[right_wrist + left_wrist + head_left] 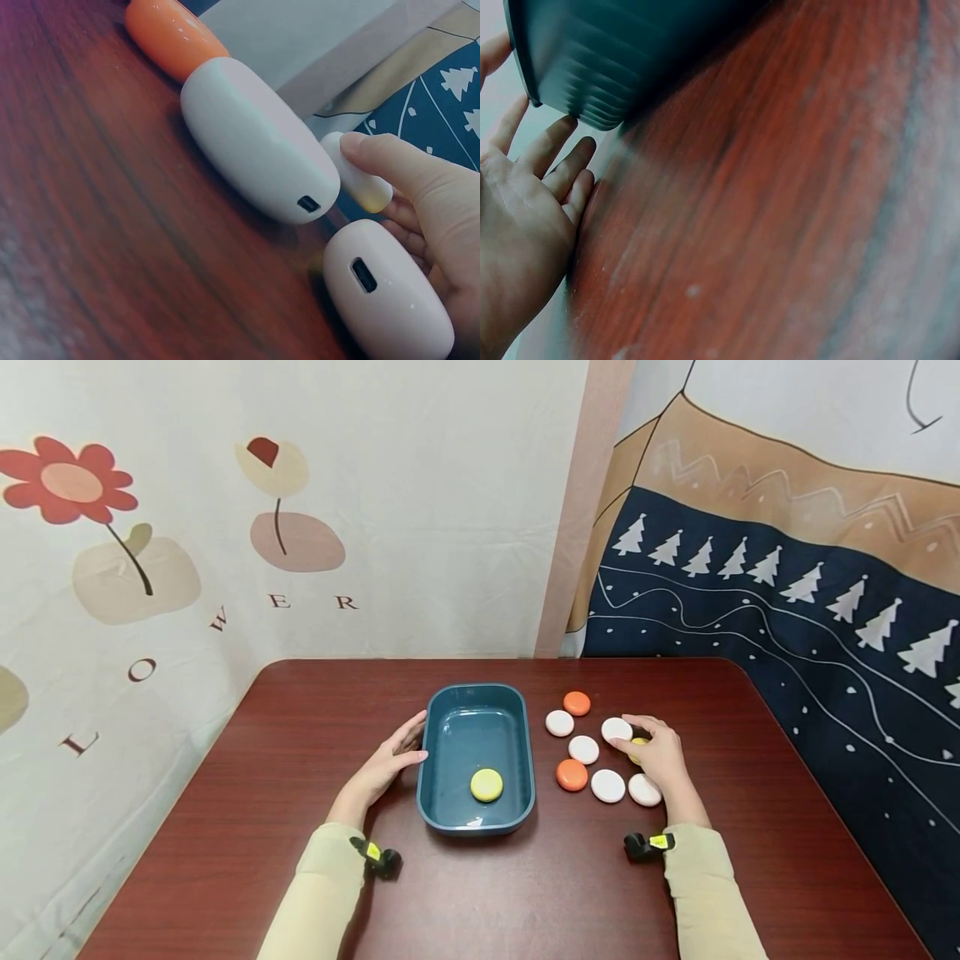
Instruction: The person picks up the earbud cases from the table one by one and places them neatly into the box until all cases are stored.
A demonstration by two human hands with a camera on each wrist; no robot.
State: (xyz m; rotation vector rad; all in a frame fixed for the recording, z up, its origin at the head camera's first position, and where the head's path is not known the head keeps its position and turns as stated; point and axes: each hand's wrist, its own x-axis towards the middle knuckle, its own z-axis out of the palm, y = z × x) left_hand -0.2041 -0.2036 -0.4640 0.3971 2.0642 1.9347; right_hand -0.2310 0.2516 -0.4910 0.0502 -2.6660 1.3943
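Right hand (658,753) pinches a white disc (617,729); left hand (382,770) rests against a blue tray (468,739)

The pinched disc is on the tray's right, among the group on the worktop (315,718); whether it is lifted clear, I cannot tell; the right thumb and fingers grip its rounded edge, with a yellow disc (638,751) partly hidden just behind them. The left fingers are spread and fairly straight, touching the tray's left side, the thumb at its rim.

The disc should handle as light and stiff, probably hard plastic; its gloss may make it a little slippery, and a knock could scuff it; opposite sides of the edge look the best hold.

The shapes are fat, smooth lozenges, glossy on the orange discs (572,775); the right wrist view shows a small dark slot (364,275) in a white one's side; the tray is a smooth, rounded rectangle with ribbing outside, holding one yellow piece (487,785); the worktop is reddish, wood-grained and slightly shiny.
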